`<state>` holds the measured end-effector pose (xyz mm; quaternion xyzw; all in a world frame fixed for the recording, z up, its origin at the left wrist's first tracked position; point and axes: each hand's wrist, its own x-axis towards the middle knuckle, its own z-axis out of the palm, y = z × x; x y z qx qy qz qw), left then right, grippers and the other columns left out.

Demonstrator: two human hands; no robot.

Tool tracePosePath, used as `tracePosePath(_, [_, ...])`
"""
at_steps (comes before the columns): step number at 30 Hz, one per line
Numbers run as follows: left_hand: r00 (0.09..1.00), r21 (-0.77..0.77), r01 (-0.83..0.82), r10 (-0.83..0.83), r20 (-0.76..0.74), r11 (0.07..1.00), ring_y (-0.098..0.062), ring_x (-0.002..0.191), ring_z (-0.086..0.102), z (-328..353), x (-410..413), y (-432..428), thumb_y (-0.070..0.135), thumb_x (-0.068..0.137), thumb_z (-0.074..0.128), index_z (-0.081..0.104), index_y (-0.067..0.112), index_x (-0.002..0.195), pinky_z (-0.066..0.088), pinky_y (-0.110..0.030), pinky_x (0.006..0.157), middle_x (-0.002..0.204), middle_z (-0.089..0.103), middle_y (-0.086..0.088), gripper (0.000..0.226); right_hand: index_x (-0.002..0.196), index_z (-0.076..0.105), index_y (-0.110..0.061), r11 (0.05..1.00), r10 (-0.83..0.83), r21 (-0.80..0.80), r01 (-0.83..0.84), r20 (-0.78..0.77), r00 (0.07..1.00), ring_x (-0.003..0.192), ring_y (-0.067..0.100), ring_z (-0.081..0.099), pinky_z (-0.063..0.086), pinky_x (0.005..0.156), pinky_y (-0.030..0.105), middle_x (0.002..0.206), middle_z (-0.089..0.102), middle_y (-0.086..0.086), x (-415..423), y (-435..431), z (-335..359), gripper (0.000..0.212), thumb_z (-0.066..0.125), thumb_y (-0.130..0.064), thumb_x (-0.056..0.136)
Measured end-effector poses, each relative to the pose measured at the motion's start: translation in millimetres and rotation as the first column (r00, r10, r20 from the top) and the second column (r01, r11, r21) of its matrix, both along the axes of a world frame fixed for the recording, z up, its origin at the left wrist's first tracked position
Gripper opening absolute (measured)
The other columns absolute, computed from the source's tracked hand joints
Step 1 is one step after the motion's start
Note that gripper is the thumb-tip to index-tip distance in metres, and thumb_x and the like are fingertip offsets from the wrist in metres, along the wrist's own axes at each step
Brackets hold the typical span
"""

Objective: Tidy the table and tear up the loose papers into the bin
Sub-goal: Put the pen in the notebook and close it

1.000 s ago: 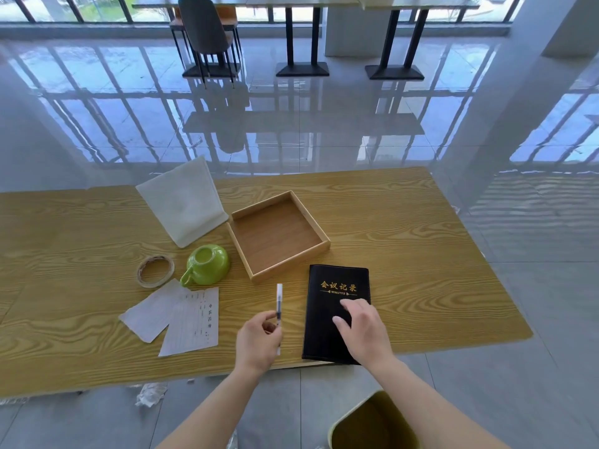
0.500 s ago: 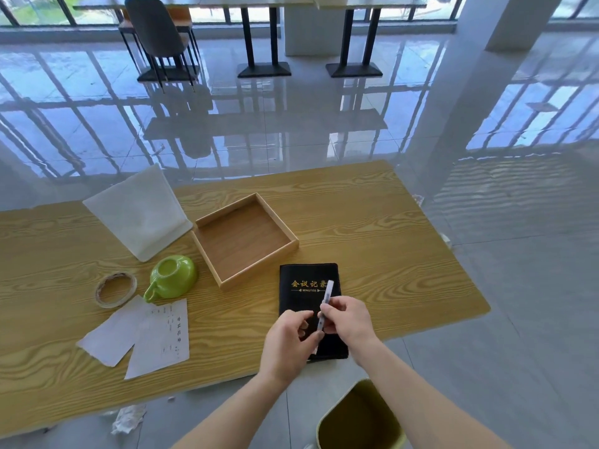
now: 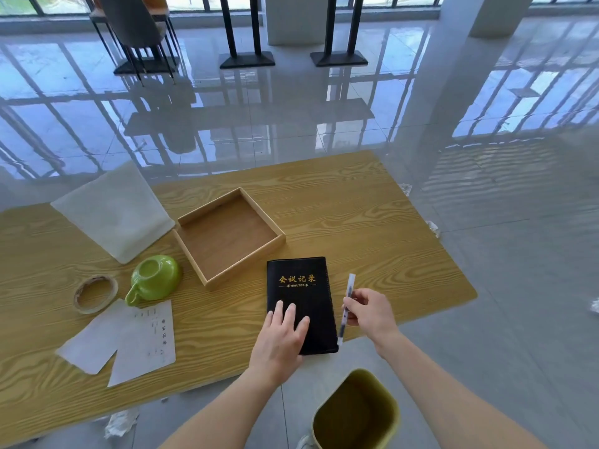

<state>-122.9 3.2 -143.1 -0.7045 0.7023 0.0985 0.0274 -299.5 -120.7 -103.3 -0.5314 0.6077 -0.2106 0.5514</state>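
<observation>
A black notebook [image 3: 299, 293] with gold lettering lies near the front edge of the wooden table [image 3: 372, 228]. My left hand [image 3: 282, 335] rests flat on its lower half, fingers spread. My right hand [image 3: 369, 311] holds a clear pen [image 3: 346, 306] just right of the notebook, roughly upright. Two loose papers [image 3: 129, 341] lie overlapping at the left front of the table. An olive green bin [image 3: 355, 413] stands on the floor below the table's front edge, between my forearms.
An empty wooden tray [image 3: 194, 222] sits behind the notebook. A green cup [image 3: 155, 281] lies on its side beside a tape roll [image 3: 95, 294]. A white folded sheet [image 3: 113, 210] stands behind them. Crumpled paper scraps [image 3: 121, 422] lie on the floor.
The pen passed from my left hand to my right hand. My left hand then came down flat on the notebook, and my right hand moved off to the right with the pen.
</observation>
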Motion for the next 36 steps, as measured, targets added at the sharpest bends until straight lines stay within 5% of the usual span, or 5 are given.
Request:
tracePosePath(11, [0.993, 0.039, 0.101, -0.098, -0.067, 0.994, -0.037, 0.147, 0.024, 5, 20, -3, 0.043, 0.093, 0.059, 0.035, 0.017, 0.149, 0.034, -0.045, 0.116, 0.157, 0.031, -0.016, 0.067, 0.09, 0.072, -0.011, 0.995, -0.09, -0.027, 0.092, 0.074, 0.993, 0.076, 0.021, 0.071, 0.059, 0.064, 0.026, 0.085, 0.074, 0.01, -11, 2, -2, 0.007, 0.067, -0.013, 0.094])
tracePosePath(16, [0.976, -0.146, 0.164, -0.182, -0.12, 0.976, -0.029, 0.111, 0.066, 15, 25, 0, 0.024, 0.083, 0.074, 0.062, 0.01, 0.127, 0.061, -0.035, 0.081, 0.121, 0.066, -0.012, 0.047, 0.088, 0.074, -0.011, 0.991, -0.129, -0.024, 0.133, 0.118, 0.985, 0.072, 0.018, 0.071, 0.059, 0.062, 0.026, 0.082, 0.075, 0.01, -15, 0, 0, 0.009, 0.067, -0.012, 0.094])
tracePosePath(26, [0.852, -0.211, -0.227, 0.089, -0.516, 0.951, -0.018, 0.127, 0.054, 25, 26, 25, 0.006, 0.085, 0.064, 0.053, 0.012, 0.139, 0.043, -0.023, 0.103, 0.142, 0.056, 0.001, 0.055, 0.092, 0.073, -0.013, 0.996, -0.087, 0.045, 0.082, 0.126, 0.988, 0.075, 0.024, 0.072, 0.064, 0.073, 0.041, 0.08, 0.075, 0.011, -1, 11, -11, 0.009, 0.065, -0.009, 0.094])
tracePosePath(31, [0.73, -0.172, -0.437, 0.237, -0.641, 0.883, -0.002, 0.103, 0.059, 30, 30, 43, 0.011, 0.091, 0.063, 0.058, 0.016, 0.132, 0.045, -0.012, 0.087, 0.118, 0.066, 0.009, 0.041, 0.1, 0.07, -0.015, 0.997, -0.021, 0.07, 0.01, 0.147, 0.989, 0.074, 0.02, 0.073, 0.064, 0.069, 0.038, 0.082, 0.076, 0.01, 20, 17, -9, 0.011, 0.065, -0.007, 0.094])
tracePosePath(36, [0.533, -0.023, -0.632, 0.414, -0.738, 0.774, -0.004, 0.079, 0.062, 33, 36, 58, 0.012, 0.093, 0.062, 0.054, 0.042, 0.088, 0.047, -0.014, 0.062, 0.079, 0.065, 0.015, 0.031, 0.1, 0.069, -0.019, 0.994, 0.052, 0.089, -0.065, 0.141, 0.989, 0.068, 0.015, 0.071, 0.063, 0.064, 0.032, 0.08, 0.076, 0.009, 43, 20, -8, 0.013, 0.065, -0.008, 0.094])
